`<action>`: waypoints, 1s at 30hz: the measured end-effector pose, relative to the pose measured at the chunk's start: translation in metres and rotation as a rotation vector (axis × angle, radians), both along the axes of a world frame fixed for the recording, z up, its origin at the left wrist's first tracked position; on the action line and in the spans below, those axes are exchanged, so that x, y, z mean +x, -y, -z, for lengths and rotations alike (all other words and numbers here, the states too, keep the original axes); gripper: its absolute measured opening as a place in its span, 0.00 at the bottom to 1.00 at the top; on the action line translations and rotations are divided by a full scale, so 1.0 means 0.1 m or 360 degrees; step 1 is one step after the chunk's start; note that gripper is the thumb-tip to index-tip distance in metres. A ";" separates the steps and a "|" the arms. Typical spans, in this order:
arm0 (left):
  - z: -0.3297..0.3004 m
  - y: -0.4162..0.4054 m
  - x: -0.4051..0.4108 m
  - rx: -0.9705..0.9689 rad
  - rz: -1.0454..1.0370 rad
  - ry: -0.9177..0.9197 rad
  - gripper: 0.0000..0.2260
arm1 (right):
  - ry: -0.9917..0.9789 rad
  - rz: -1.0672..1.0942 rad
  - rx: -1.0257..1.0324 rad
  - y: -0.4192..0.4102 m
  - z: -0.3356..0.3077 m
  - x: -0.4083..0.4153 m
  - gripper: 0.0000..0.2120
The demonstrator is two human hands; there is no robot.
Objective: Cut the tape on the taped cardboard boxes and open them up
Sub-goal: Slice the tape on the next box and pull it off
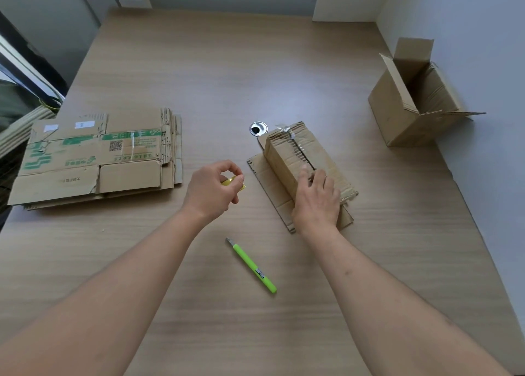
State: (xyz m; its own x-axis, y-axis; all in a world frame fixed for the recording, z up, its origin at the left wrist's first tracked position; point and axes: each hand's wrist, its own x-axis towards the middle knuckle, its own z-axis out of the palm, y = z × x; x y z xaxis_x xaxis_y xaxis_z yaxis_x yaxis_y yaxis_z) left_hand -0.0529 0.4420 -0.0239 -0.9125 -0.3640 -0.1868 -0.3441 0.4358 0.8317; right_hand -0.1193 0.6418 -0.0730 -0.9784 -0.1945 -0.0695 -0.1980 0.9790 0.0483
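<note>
Pinching a yellow piece (233, 183), left hand (211, 189); right hand (316, 202) touching taped box (295, 162).

The wooden bench (227, 68) carried flattened cardboard (96, 159), a taped box (298, 165), an open box (412, 103) and a green cutter (251, 265).
</note>
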 end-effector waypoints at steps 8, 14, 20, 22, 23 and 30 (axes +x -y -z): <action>0.01 -0.10 -0.07 0.0017 0.0010 -0.0034 0.04 | 0.0031 -0.0204 -0.0130 -0.22 -0.01 -0.13 0.28; 0.03 -0.09 -0.08 0.0017 -0.0013 -0.0035 0.05 | 0.0060 0.0044 -0.0053 -0.30 0.00 -0.21 0.35; 0.07 -0.03 -0.07 0.0000 -0.0030 -0.0029 0.05 | 0.0431 0.0309 -0.0214 0.13 -0.12 -0.29 0.47; 0.10 0.00 -0.08 0.0002 -0.0038 -0.0031 0.04 | 0.0417 0.0324 -0.0217 0.23 -0.11 -0.29 0.50; 0.11 0.00 -0.09 0.0004 -0.0041 -0.0032 0.04 | 0.0407 0.0324 -0.0229 0.27 -0.10 -0.29 0.50; 0.16 0.05 -0.17 0.0051 -0.0034 -0.0035 0.04 | 0.0312 0.0282 -0.0211 0.38 -0.02 -0.26 0.41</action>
